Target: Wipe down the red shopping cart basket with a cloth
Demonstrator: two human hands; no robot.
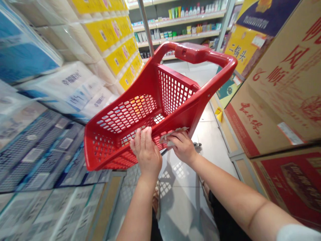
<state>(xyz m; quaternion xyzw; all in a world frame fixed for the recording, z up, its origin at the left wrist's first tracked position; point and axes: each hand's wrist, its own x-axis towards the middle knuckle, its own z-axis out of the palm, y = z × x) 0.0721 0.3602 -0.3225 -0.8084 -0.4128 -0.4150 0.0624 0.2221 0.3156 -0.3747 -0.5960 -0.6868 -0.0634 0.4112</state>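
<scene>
A red plastic shopping cart point(175, 110) with a perforated basket stands before me, its handle away at the upper right. My left hand point(147, 154) grips the near side rim, the fingers hooked over the top edge. Just to the right, my right hand point(183, 144) presses a crumpled, pale cloth point(173, 134) against the outside of the same side wall. Part of the cloth is hidden under the fingers. Nothing can be seen lying in the basket.
Stacked paper packs point(75, 87) line the left, close to the cart. Cardboard cartons point(281, 100) are piled on the right. Shelves with bottles and tubes point(180, 23) stand at the back. A metal post point(145, 26) rises behind the cart. My feet are on the tiled floor point(175, 194).
</scene>
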